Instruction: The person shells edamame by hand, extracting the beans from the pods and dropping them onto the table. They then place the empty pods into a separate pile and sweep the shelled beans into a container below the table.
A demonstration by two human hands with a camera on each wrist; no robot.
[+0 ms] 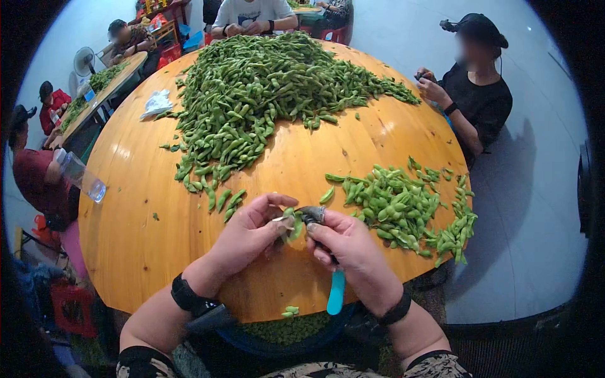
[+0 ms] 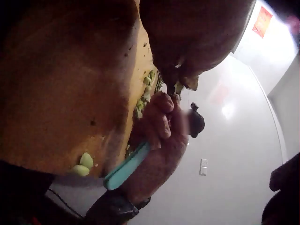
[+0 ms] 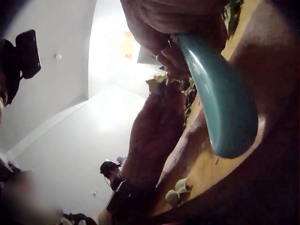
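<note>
Head view alone shows the tub (image 1: 338,327) with beans (image 1: 283,329) inside; left hand (image 1: 252,228) pinches a pod (image 1: 293,222), right hand (image 1: 345,238) grips a blue-green handle (image 1: 336,293).

I can read no text, brand or number on my feeds. The white T-shirt (image 1: 271,9) at the head view's top centre bears a dark print too small to make out; the red wall sheet (image 2: 262,22), upper right in the left-wrist view, is blurred.

Left grip (image 1: 251,227) and right grip (image 1: 343,238) close together, fingers (image 1: 321,255) curled.
</note>
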